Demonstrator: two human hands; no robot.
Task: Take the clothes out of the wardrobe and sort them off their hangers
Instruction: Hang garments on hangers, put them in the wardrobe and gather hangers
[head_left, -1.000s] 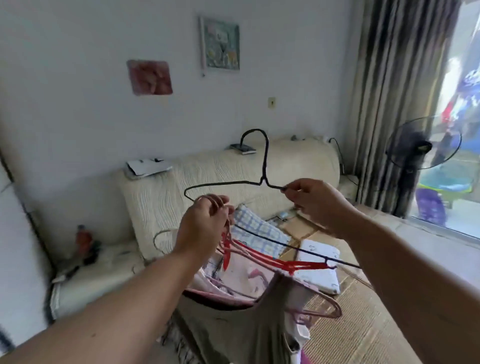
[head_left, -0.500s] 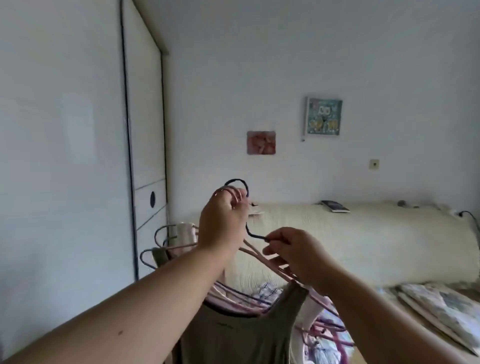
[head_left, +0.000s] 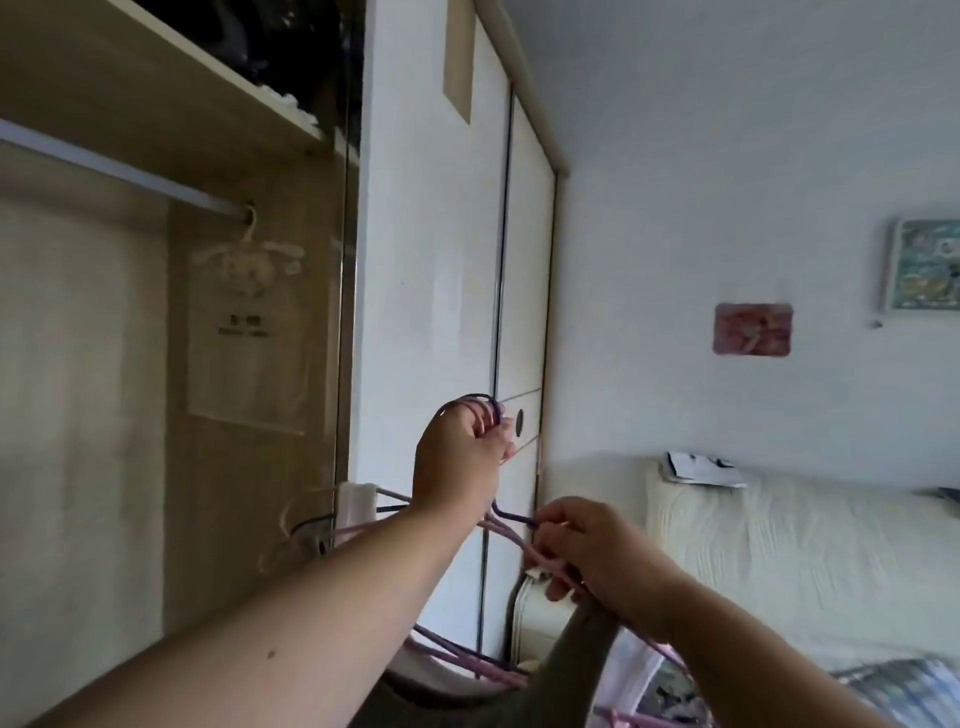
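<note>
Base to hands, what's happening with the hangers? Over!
Left hand grips the hanger hooks. Right hand pinches a hanger arm. Grey top hangs below. Nothing seen blocking.

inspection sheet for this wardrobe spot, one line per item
surface: cream sofa, checked cloth on it
job's things: bunch of hangers held up; grey top hangs below them; wardrobe open, the part of its rail in view holds only a pale sachet
clutter: papers on the sofa back; dark items on the wardrobe's top shelf
grippers: left hand grips the hanger hooks; right hand pinches a hanger arm
cables: nothing seen
surroundings: white sliding doors, two pictures on the wall
</note>
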